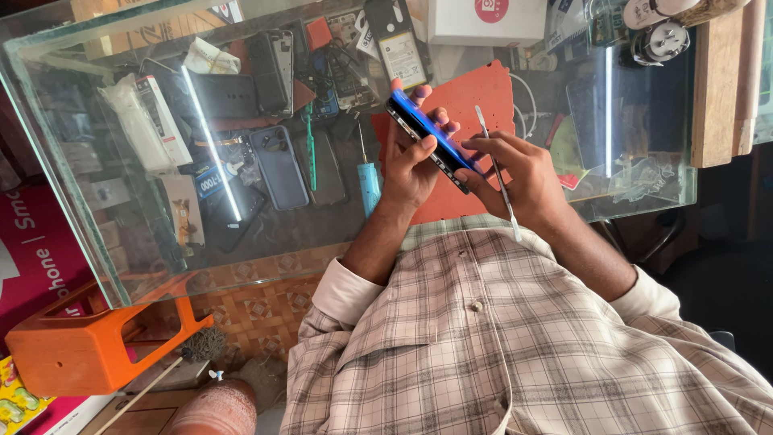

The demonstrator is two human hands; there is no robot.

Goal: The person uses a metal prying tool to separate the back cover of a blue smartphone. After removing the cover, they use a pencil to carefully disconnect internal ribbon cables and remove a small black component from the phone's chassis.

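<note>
- We see a smartphone with a blue back held edge-up above the glass tabletop, tilted so it runs from upper left to lower right.
- Our left hand is closed around the phone, palm under its lower edge, fingertips curling over the far side.
- Our right hand grips the phone's lower right end with thumb and fingers, and it also pinches a thin metal pry tool that stands nearly upright, one tip above the hand, the other down toward the checked shirt.
- Just beneath the hands lies an orange-red work mat on the tabletop.
- Left of the mat rests a light blue screwdriver, and beside it a green-handled tool.
- Further left we see a dark phone case with camera cut-outs, among other phone bodies and parts under the glass.
- A white box sits at the far edge, beyond the mat.
- A wooden block stands at the right end of the tabletop.
- An orange plastic stool stands on the floor at lower left, well apart from the hands.
</note>
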